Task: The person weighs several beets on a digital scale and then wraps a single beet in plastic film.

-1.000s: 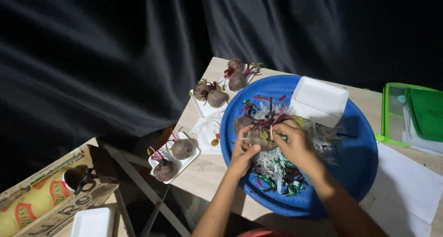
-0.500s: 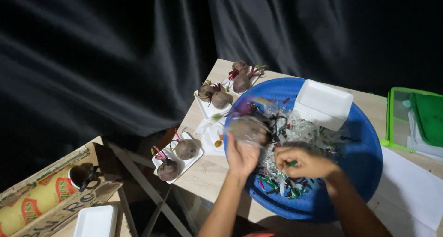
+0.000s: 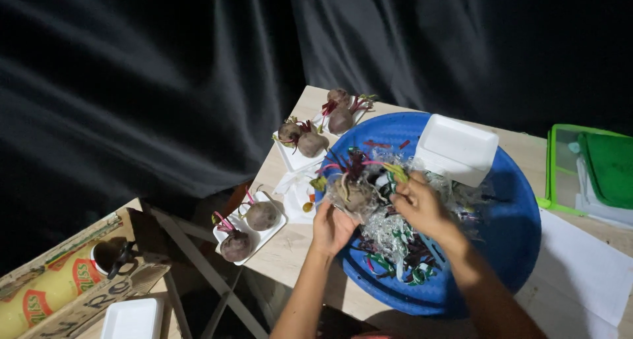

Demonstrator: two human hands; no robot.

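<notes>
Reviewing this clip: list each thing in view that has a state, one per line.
Left hand: grip shut on beet.
Right hand: grip shut on the beet's stalks.
Beet: lifted over blue tray.
Blue tray: littered with trimmings.
White foam tray: upside down.
Green box: open.

Left hand (image 3: 331,228) now cups the beetroot (image 3: 353,194) from below, lifted from the pile. Right hand (image 3: 422,204), earlier low in the shreds, has risen beside the beetroot's stalks, pinching a yellowish leaf (image 3: 397,172) above its grip.
</notes>
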